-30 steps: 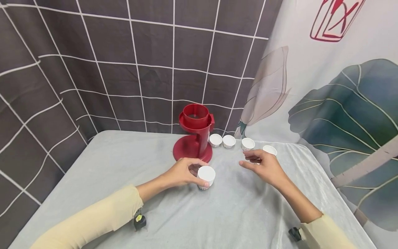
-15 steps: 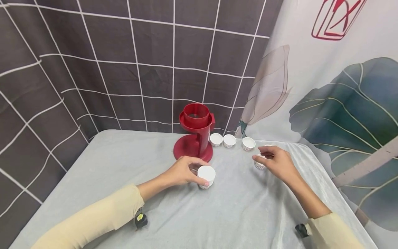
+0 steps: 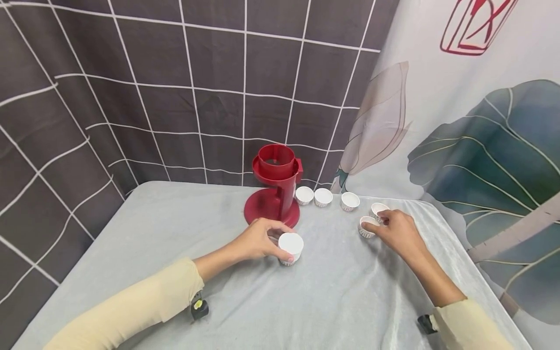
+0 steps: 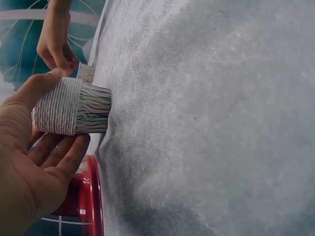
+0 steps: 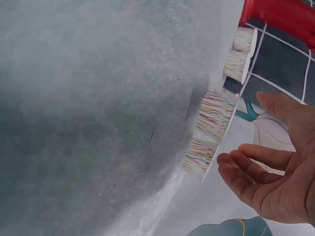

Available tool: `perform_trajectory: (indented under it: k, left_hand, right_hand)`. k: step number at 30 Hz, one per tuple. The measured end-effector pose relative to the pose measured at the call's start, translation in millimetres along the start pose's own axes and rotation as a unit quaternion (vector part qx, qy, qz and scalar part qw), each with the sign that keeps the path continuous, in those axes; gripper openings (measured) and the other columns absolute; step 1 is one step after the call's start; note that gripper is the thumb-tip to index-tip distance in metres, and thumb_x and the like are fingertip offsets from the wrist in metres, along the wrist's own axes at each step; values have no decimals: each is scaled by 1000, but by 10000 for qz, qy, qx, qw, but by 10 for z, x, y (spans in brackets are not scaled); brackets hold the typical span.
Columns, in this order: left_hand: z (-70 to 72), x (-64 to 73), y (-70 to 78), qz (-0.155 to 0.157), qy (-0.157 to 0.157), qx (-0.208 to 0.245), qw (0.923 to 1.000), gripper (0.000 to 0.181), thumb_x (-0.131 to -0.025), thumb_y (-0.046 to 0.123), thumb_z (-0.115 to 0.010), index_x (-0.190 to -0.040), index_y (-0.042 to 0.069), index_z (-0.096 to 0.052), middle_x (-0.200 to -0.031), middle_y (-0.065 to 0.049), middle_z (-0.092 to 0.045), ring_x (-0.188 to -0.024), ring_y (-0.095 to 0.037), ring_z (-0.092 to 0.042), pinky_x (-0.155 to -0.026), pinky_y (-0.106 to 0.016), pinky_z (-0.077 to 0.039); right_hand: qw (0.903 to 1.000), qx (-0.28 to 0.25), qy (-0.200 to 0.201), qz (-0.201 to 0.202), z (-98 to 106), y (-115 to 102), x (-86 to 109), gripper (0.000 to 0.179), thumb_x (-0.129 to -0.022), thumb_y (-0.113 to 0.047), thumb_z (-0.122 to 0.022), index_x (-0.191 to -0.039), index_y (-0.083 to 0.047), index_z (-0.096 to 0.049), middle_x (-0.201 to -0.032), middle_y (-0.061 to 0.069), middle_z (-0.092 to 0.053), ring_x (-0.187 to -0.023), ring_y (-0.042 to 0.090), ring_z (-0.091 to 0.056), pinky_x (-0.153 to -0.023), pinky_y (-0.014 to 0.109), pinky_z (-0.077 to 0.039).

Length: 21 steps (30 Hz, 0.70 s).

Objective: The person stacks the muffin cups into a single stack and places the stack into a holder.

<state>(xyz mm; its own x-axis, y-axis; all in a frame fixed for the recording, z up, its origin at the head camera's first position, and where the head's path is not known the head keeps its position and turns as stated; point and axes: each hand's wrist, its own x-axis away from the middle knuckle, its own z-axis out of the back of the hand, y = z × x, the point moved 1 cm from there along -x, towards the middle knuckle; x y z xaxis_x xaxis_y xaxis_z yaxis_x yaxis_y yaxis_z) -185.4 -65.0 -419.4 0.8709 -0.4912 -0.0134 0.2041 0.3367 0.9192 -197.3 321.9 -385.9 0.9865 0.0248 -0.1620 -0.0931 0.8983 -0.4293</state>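
Observation:
A stack of paper baking cups (image 4: pixel 59 105) with white rolled rims and colourful streaked sides stands upside down on the cloth. My left hand (image 3: pixel 262 239) grips it, thumb on one side and fingers on the other. In the head view my right hand (image 3: pixel 400 233) is over two single cups at the right, its thumb at the near baking cup (image 3: pixel 366 227) and its fingertips at the far baking cup (image 3: pixel 378 209). The right wrist view shows the thumb (image 5: pixel 278 104) and fingers spread apart, right beside the rims, with nothing between them.
Behind my left hand stands a red plastic stand (image 3: pixel 280 194) with a round base and a ring-shaped top. Further baking cups (image 3: pixel 323 197) sit upright in a row to its right, along the table's back edge. A grey grid-patterned curtain (image 3: pixel 210 112) hangs behind.
My right hand has moved right, from beside the cups to over the two rightmost ones, its fingers reaching their rims. My left hand and its stack have stayed put.

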Motion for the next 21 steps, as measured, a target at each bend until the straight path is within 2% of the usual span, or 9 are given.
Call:
perform_trajectory:
  k: [4,10,13,17,21]
  left_hand:
    - [0,-5,-7,-38,-18,-17,10000,49,-79,18,-104,-124,15,-86,-114,-1,-85,-97,-13,-79,-86,-27,-65]
    - [1,-4,-24,-74,-39,1,10000,49,-78,17,-104,-124,13,-86,-113,-4,-86,-96,-13,-79,-85,-25,-65]
    - [4,-8,-32,-97,-29,-27,9999,49,-78,17,-104,-124,13,-86,-113,-3,-86,-96,-13,-79,-85,-25,-65]
    - [12,-13,-34,-121,-22,-96,9999,49,-78,17,-105,-123,15,-86,-112,-1,-86,-96,-12,-79,-85,-26,-65]
    - [17,-15,-26,-106,-29,-153,9998,49,-77,19,-105,-123,16,-87,-111,1,-86,-96,-11,-79,-85,-26,-65]
  right_hand:
    - [9997,57,-183,-166,-22,18,-4,62,-90,-48,-92,-118,6,-78,-110,28,-81,-104,44,-75,-87,56,-58]
    - [9988,-31,-403,-290,-81,27,-11,64,-87,-46,-93,-122,5,-77,-112,28,-82,-107,44,-75,-87,50,-58]
    - [9992,-61,-338,-212,-110,29,-27,55,-86,-42,-95,-114,3,-79,-100,20,-82,-96,37,-73,-79,44,-55]
    - [9995,-86,-277,-107,-137,34,-52,43,-84,-38,-96,-100,-2,-79,-81,7,-70,-82,25,-59,-71,37,-45]
    - [9995,-119,-250,-118,-154,33,-56,46,-83,-37,-97,-104,0,-79,-85,10,-73,-85,27,-61,-74,38,-47]
